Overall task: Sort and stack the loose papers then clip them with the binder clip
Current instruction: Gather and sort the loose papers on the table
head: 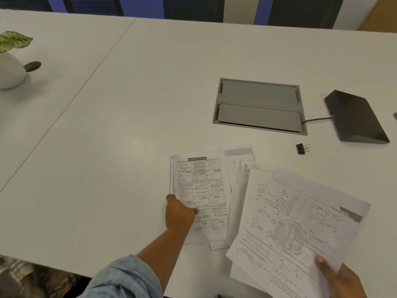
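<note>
Sorting: pinching a fan of papers in the right hand; pressing the left hand, fingers bent, on the pile beside, grip impossible to tell. Leaving the binder clip on the bench beyond the right hand. Next, probably squaring both together.

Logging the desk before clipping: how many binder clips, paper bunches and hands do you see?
Binder clip: 1
Paper bunches: 2, the pile on the table under the left hand and the sheaf held by the right hand
Hands: 2
Total: 5
</note>
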